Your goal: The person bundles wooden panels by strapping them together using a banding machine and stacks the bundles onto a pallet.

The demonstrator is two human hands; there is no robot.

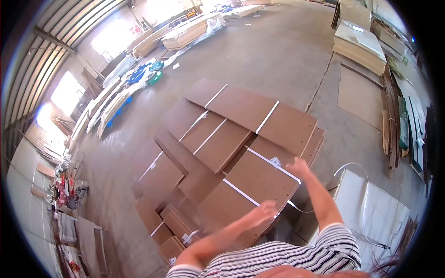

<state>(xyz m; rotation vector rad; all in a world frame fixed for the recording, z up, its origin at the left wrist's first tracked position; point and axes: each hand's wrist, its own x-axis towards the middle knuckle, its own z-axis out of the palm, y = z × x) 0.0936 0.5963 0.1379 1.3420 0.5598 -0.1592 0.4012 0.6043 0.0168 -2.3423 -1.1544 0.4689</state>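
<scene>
Two white straps cross the near bundle of brown boards (255,178), and both bare hands are at it. The left hand (265,211) is at its near edge, beside the end of the lower strap (241,192), fingers curled. The right hand (298,166) is over its right-hand side, next to the upper strap (285,173), fingers partly bent. Blur hides whether either grip is closed on a strap or only touching. A loose strap (301,210) curves away from the bundle's near edge. Handling this well would mean keeping each strap flat and square across the bundle, pulling evenly so that the board edges stay aligned, and holding fingertips clear of the strap's sharp sides.
</scene>
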